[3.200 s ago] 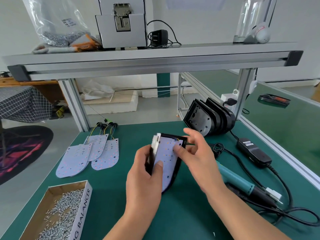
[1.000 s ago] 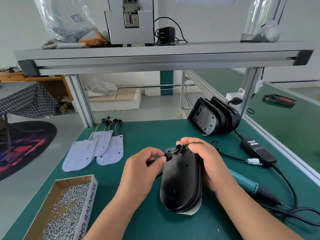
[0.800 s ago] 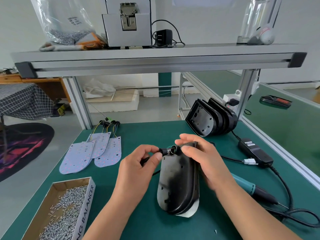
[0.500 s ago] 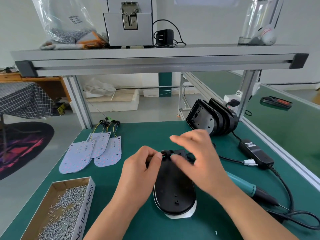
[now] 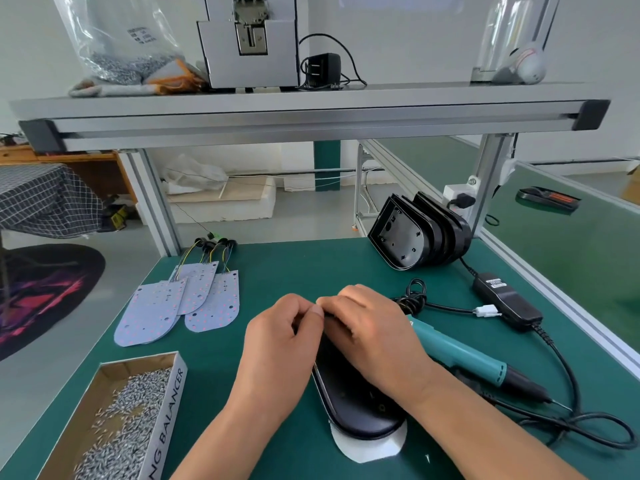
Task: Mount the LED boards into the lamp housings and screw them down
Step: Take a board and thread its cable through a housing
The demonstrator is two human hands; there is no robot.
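A black lamp housing (image 5: 356,407) lies back-up on the green mat, and the white edge of an LED board (image 5: 372,450) sticks out under its near end. My left hand (image 5: 280,348) has its fingers curled at the housing's far end, thumb and fingertips pinched together. My right hand (image 5: 372,332) lies over that same end, its fingers bent over the edge and meeting my left thumb. The black wire connector they work on is hidden under the fingers.
Three spare LED boards (image 5: 180,306) with wires lie at the left. A cardboard box of screws (image 5: 114,420) sits at the near left. Empty housings (image 5: 419,233) lean stacked at the back right. A teal electric screwdriver (image 5: 464,355), its adapter (image 5: 505,299) and cable lie to the right.
The housing with the board was turned face down onto the mat. My right hand came down over its far end, and both hands closed together over the connector there.
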